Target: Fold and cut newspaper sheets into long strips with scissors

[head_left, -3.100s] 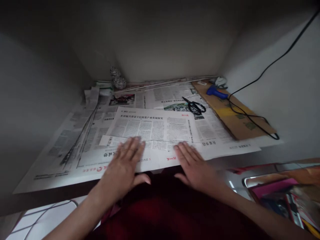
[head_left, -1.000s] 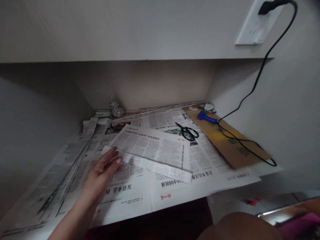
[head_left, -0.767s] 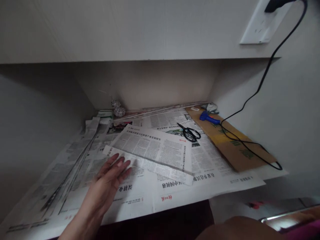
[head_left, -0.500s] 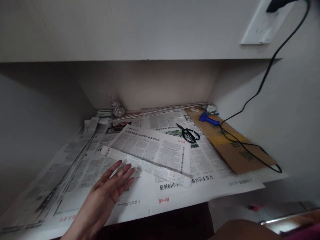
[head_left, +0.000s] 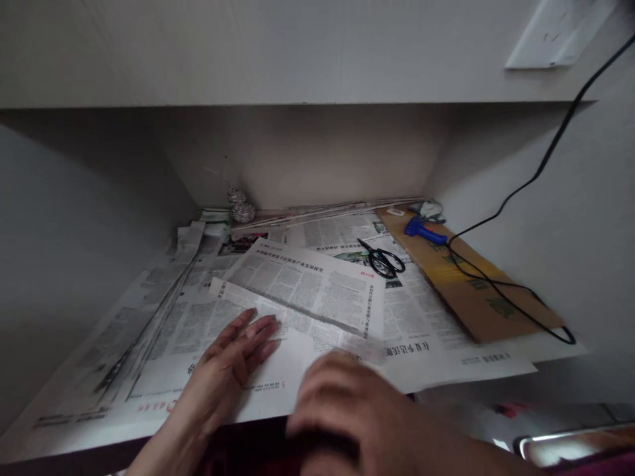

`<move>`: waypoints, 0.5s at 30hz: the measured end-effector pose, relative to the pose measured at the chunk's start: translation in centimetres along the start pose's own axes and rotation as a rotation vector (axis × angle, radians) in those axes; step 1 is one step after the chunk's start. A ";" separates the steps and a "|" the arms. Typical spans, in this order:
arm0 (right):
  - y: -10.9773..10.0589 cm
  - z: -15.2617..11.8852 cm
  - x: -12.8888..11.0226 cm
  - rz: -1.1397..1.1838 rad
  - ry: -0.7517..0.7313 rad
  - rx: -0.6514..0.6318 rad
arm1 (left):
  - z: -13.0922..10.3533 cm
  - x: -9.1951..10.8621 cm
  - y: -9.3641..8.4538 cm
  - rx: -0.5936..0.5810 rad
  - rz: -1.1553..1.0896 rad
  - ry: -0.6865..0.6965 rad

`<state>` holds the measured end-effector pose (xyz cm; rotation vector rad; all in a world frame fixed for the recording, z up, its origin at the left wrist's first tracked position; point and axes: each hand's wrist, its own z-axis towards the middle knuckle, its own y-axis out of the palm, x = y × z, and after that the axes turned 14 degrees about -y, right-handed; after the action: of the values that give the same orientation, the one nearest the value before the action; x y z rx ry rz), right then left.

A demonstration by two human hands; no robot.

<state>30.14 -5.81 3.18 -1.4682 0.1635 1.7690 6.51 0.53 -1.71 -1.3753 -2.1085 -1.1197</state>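
A folded newspaper piece [head_left: 307,284] lies at an angle on the newspaper-covered surface. Along its near side runs a narrow folded paper strip [head_left: 292,318]. Near the strip's left part, my left hand [head_left: 235,357] rests on the paper with its fingers apart and nothing held. My right hand [head_left: 342,403] is blurred at the front edge, its fingers curled; what it holds, if anything, cannot be made out. Black-handled scissors [head_left: 384,259] lie beyond the folded piece.
A blue glue gun [head_left: 424,231] with a black cord sits on a cardboard sheet [head_left: 479,284] at the right. Thin paper sticks [head_left: 327,213] and a small wound figure [head_left: 241,205] are at the back. Paper strips [head_left: 169,297] lie at left.
My right hand has come into view at the front edge. My left hand keeps its open pose near the strip. The view has shifted slightly.
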 end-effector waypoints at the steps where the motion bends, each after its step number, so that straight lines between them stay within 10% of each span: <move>1: -0.7 -0.7 0.7 -0.276 0.124 0.197 | 0.0 0.0 0.0 -0.010 -0.005 -0.001; 5: -3.0 -3.5 3.9 -0.906 0.340 0.436 | -0.6 0.0 0.1 -0.036 0.011 -0.012; 15: -3.9 -3.3 6.0 -0.642 0.421 0.575 | -1.8 -1.5 3.2 -0.245 0.058 -0.273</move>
<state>35.22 -2.16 -1.57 -1.2482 0.3399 0.7964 9.88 -1.10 -0.33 -1.7806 -2.1516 -1.2617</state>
